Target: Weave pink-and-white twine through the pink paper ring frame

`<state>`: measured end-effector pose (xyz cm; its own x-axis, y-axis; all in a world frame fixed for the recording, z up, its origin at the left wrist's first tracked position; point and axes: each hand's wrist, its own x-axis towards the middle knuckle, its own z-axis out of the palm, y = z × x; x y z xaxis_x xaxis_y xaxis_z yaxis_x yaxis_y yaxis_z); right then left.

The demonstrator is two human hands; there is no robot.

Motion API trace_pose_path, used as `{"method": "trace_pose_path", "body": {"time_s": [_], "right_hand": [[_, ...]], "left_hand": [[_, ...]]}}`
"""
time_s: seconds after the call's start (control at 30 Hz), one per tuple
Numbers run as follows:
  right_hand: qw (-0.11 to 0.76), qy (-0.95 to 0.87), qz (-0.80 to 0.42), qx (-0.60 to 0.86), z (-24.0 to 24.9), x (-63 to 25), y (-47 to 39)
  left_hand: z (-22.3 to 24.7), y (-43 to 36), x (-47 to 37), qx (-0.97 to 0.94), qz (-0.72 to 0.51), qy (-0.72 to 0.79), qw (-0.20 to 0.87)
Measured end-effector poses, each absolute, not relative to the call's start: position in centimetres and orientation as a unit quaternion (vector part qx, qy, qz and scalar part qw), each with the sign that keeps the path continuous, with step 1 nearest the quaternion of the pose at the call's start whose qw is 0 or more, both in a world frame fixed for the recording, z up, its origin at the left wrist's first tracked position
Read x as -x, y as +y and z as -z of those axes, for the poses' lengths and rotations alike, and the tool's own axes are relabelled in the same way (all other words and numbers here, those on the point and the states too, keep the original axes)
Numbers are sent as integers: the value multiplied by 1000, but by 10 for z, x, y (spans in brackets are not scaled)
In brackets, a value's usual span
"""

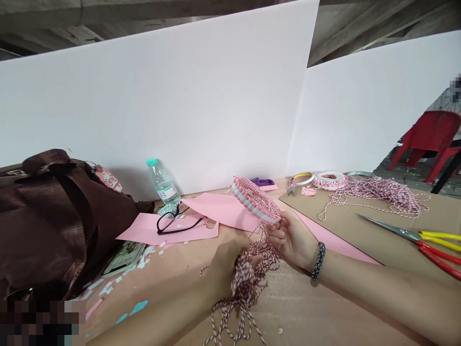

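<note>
A round pink and white piece (255, 199), wound with red-and-white twine, is tilted up above the table. My right hand (293, 238), with a dark beaded bracelet on its wrist, grips its lower right edge. Lower and to the left, my left hand (228, 264) is closed around a loose bundle of red-and-white twine (245, 283). Strands hang from this bundle toward the table, and others run up to the round piece. Some blur covers the left fingers.
Scissors (406, 233) and a twine heap (392, 194) lie on brown cardboard (338, 230) at right. Pink sheets (223, 209), black glasses (176, 226), a water bottle (162, 182) and a brown bag (54, 216) are at left. A white panel (198, 96) stands behind.
</note>
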<state>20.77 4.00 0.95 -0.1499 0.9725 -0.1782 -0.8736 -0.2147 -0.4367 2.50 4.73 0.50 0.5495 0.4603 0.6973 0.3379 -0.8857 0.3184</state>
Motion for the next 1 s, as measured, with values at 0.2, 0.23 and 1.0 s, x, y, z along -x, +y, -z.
{"method": "trace_pose_path", "body": {"time_s": [0.2,0.23,1.0], "right_hand": [[613,-109,-752,218,-12,-208,39],[612,-111,-752,220,-12,-208,39],[610,-114,-754,215,-8,-208,41]], "left_hand": [[-13,54,-24,-906,-370,203,32],[-15,54,-24,-908,-387,156,-28],[-13,53,-26,-934,-348,-33,-79]]}}
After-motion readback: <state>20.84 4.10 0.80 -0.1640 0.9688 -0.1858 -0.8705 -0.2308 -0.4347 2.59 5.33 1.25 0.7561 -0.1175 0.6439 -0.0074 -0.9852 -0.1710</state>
